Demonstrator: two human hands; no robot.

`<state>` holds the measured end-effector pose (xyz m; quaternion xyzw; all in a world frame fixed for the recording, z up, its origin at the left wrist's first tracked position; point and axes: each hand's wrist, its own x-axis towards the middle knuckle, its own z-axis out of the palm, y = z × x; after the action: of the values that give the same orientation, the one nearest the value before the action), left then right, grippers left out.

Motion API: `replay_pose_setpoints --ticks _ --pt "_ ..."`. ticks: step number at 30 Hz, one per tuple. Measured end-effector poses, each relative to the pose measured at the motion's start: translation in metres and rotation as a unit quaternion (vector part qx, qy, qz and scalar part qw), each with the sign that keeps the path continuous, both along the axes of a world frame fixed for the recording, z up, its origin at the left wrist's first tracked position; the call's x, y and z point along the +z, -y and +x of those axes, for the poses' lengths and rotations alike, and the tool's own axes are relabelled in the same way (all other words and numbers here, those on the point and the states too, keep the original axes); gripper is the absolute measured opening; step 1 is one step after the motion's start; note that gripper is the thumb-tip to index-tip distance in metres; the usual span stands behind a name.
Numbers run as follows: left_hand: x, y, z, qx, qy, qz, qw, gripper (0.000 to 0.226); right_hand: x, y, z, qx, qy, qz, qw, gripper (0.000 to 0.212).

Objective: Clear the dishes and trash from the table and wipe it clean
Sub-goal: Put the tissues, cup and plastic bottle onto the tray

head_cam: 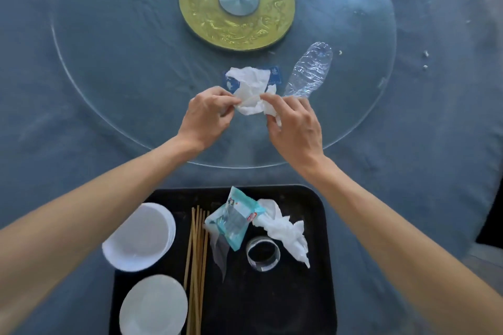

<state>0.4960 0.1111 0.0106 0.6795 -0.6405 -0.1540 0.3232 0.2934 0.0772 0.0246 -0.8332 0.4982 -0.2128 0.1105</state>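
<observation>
Broadly, the blue-clothed bench (81, 22) carried one round glass turntable (114, 84) with a single gold disc (236, 32) at its hub. Nearest the person sat one black tray (313, 294) holding two white bowls (140, 236), a bundle of wooden chopsticks (196, 261) too close-packed to count, one teal wrapper (234, 220), one crumpled tissue (288, 234) and one clear glass (263, 253). On the turntable one crushed plastic bottle (309, 72) lay just beyond the right hand (295, 128), its long axis slanting away to the right, so the right hand looked the nearer to it. Both hands pinched one crumpled napkin (251, 90), the left hand (208, 117) at its left edge, over one blue packet (275, 76). A few crumbs (426, 54) dotted the cloth.
</observation>
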Motion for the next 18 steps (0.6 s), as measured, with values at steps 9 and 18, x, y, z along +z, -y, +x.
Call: replay_pose_setpoints --ticks 9,18 --pt "0.024 -0.166 -0.045 -0.06 -0.056 0.013 0.997 0.024 0.012 -0.16 -0.089 -0.026 0.047 0.099 0.994 0.051" --pt "-0.028 -0.27 -0.076 -0.043 0.04 0.108 0.992 0.024 -0.038 -0.243 -0.139 -0.107 -0.014 0.193 0.975 0.055"
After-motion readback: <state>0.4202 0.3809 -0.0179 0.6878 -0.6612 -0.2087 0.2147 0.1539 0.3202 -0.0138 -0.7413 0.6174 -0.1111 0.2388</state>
